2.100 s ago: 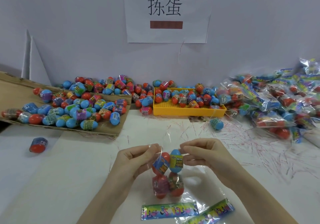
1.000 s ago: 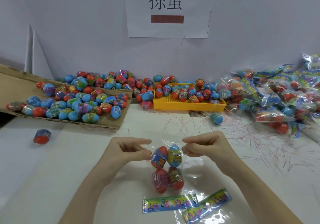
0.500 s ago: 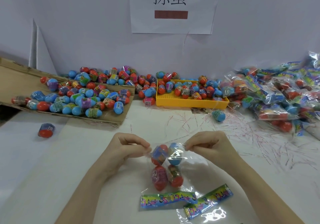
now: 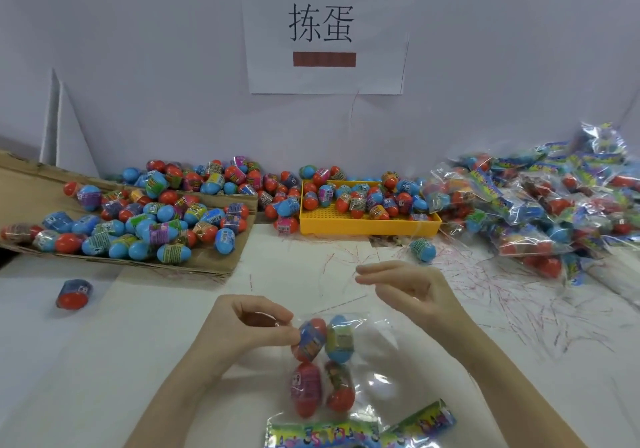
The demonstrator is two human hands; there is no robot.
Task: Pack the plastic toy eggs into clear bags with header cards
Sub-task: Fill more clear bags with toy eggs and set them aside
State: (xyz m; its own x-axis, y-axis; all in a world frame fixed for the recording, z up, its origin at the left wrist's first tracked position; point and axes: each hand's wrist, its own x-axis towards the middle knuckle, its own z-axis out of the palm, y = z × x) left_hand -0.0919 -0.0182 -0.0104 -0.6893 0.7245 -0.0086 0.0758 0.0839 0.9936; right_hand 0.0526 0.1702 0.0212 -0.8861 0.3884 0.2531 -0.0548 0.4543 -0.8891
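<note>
Header cards [image 4: 325, 434]: two printed strips at the near edge of the tabletop [image 4: 104, 361], the second one [image 4: 420, 423] angled just to the right. Clear bag [image 4: 367, 354]: lying directly beyond the cards, holding four toy eggs [image 4: 323, 364] in two rows. Left hand [image 4: 249, 326]: fingers curled, thumb and fingertips pinching the bag's upper left corner, touching the nearest egg. Right hand [image 4: 405, 291]: raised beyond the bag's mouth and apart from it, thumb and forefinger drawn together on a thin red-marked strip [image 4: 341, 304]; remaining fingers loosely bent. Peeled strips [image 4: 502, 295]: scattered across the right half of the tabletop. Single egg [image 4: 73, 293]: near the left edge. Blue egg [image 4: 422, 249]: loose, mid-table. Cardboard flap [image 4: 221, 260]: far left, heaped with loose eggs [image 4: 145, 219]. Yellow tray [image 4: 367, 227]: far centre, eggs inside. Packed bags [image 4: 540, 205]: piled at the far right corner. Paper sign [image 4: 323, 32]: on the wall behind.
</note>
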